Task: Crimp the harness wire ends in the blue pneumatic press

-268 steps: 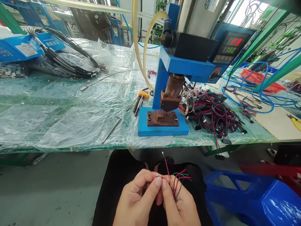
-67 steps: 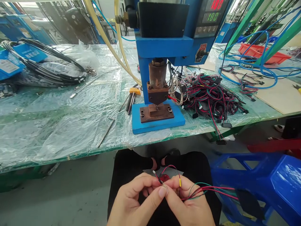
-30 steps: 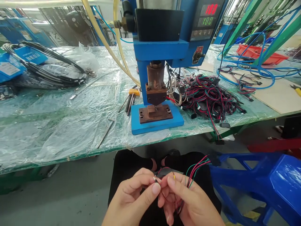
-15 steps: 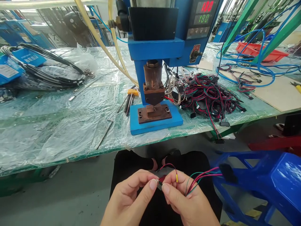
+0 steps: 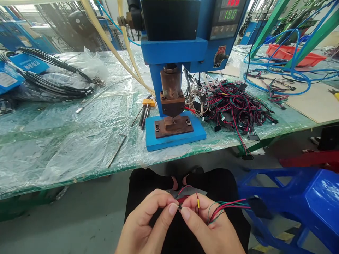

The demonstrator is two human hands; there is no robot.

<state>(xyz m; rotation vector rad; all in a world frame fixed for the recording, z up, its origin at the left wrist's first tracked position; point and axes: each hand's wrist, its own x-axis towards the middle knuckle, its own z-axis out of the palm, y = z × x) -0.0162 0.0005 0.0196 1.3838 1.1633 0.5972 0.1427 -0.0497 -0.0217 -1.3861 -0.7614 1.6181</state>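
Note:
Low in the view, over my dark-clothed lap, my left hand [image 5: 149,220] and my right hand [image 5: 209,225] meet at their fingertips. Between them they pinch a small wire end with a metal terminal [image 5: 180,207]. A thin red wire loops up from there and back down, carrying a short yellow sleeve [image 5: 198,203]. A multicolour wire harness [image 5: 227,206] of red and green leads runs right from my right hand to a black connector [image 5: 258,207] above the blue stool. My fingers hide the exact joint.
Beyond my knees stands a blue bench press [image 5: 174,135] on a plastic-covered table [image 5: 66,148], with a tangled pile of red, black and green harnesses [image 5: 233,106] to its right. A blue plastic stool [image 5: 299,197] is at my right. A red tray [image 5: 293,58] is far right.
My hands have drawn slightly closer around the terminal. The harness tail and black connector have swung down to the right, and the view has drifted slightly left.

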